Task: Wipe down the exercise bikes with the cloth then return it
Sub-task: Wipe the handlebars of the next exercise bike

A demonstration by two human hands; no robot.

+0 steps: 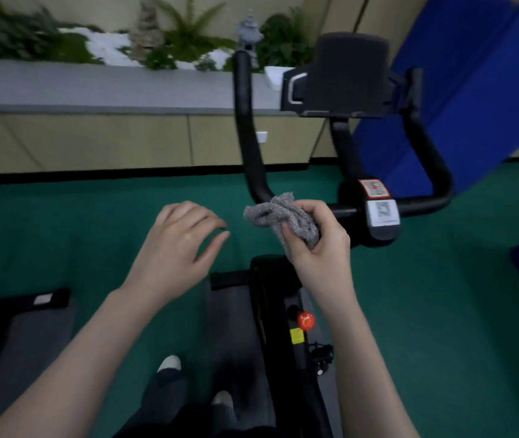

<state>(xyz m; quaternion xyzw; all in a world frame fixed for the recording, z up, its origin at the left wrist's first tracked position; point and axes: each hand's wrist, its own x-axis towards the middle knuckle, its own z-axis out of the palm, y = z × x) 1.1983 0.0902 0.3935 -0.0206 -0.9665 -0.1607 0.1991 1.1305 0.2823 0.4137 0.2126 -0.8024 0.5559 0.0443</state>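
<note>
A black exercise bike [378,213] stands in front of me, its curved handlebar [247,128] rising on the left and a tablet holder [346,74] at the top. My right hand [318,248] grips a bunched grey cloth [280,213] against the lower bend of the left handlebar. My left hand [182,241] hovers to the left of the cloth, fingers relaxed and spread, holding nothing. A red knob [306,320] sits on the bike frame below my right wrist.
A grey mat [232,317] lies under the bike on the green floor [441,295]. A second mat [24,336] and part of another bike are at the lower left. A planter ledge [93,86] with ferns runs along the wall. Blue padding [460,90] leans at right.
</note>
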